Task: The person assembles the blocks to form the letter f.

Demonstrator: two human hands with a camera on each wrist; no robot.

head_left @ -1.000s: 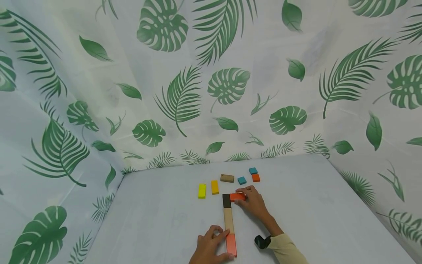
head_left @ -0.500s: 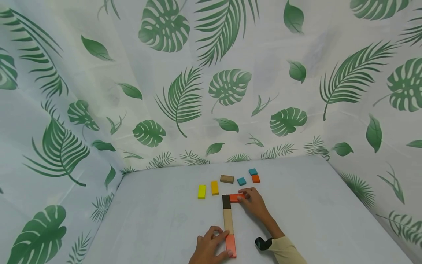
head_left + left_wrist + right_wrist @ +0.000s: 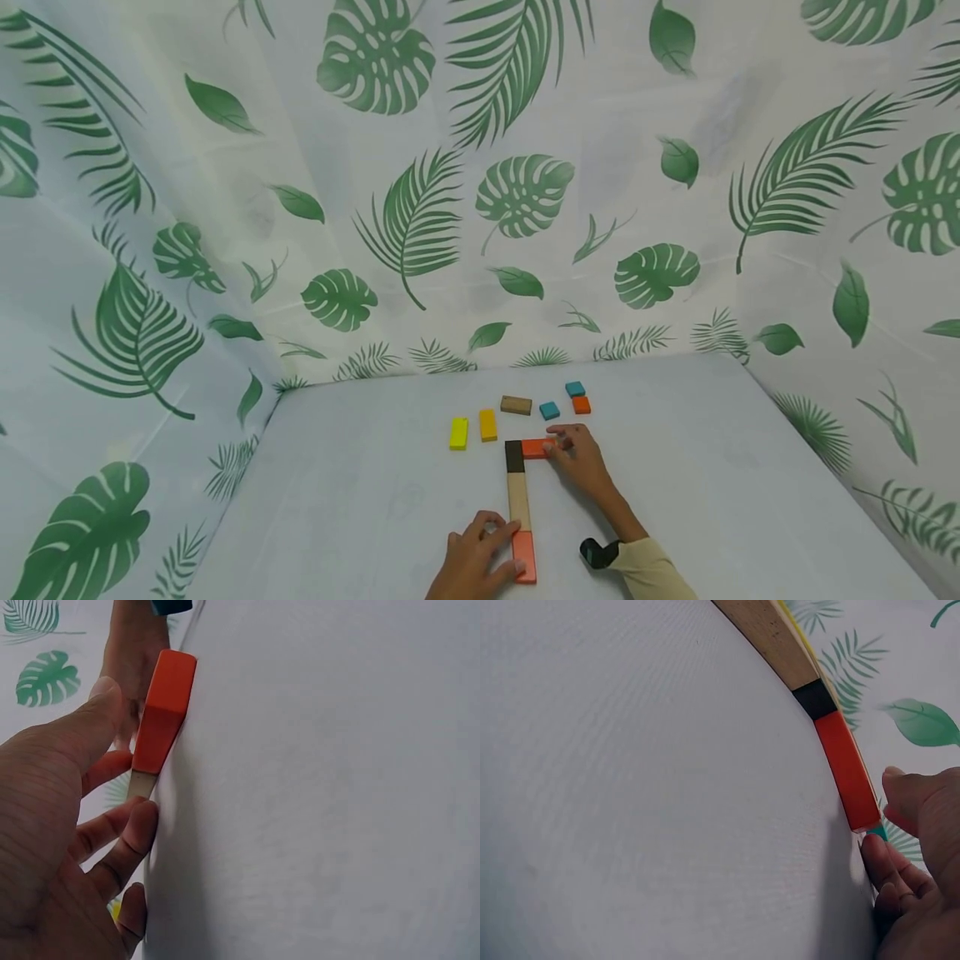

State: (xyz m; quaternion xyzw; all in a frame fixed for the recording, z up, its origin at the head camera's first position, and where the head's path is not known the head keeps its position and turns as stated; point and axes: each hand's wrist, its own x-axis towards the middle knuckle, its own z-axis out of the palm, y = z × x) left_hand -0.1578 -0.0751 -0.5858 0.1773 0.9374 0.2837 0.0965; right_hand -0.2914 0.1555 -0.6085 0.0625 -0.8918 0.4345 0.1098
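Note:
A coral-red block (image 3: 525, 560), a beige wooden block (image 3: 518, 502) and a dark block (image 3: 514, 457) lie end to end in a line. Another red block (image 3: 534, 449) sits against the dark block's right side, making a corner. My left hand (image 3: 474, 557) is beside the coral-red block; its index finger touches the block, while the left wrist view shows the thumb (image 3: 105, 701) apart from it. At the free end of the other red block is my right hand (image 3: 581, 457). Its thumb (image 3: 900, 787) stands off that block in the right wrist view, fingers loosely bent.
Behind the line lie a yellow block (image 3: 459, 433), an orange-yellow block (image 3: 488, 425) and a brown block (image 3: 516, 405). Farther right are two small blue blocks, one nearer (image 3: 550, 410), one farther (image 3: 575, 388), and an orange-red block (image 3: 581, 405). Leaf-print cloth (image 3: 442, 342) borders the white table.
My right fingers have eased slightly rightward along the red block, uncovering more of it. My left thumb has drawn back a little from the coral-red block's near end. The blocks stay put.

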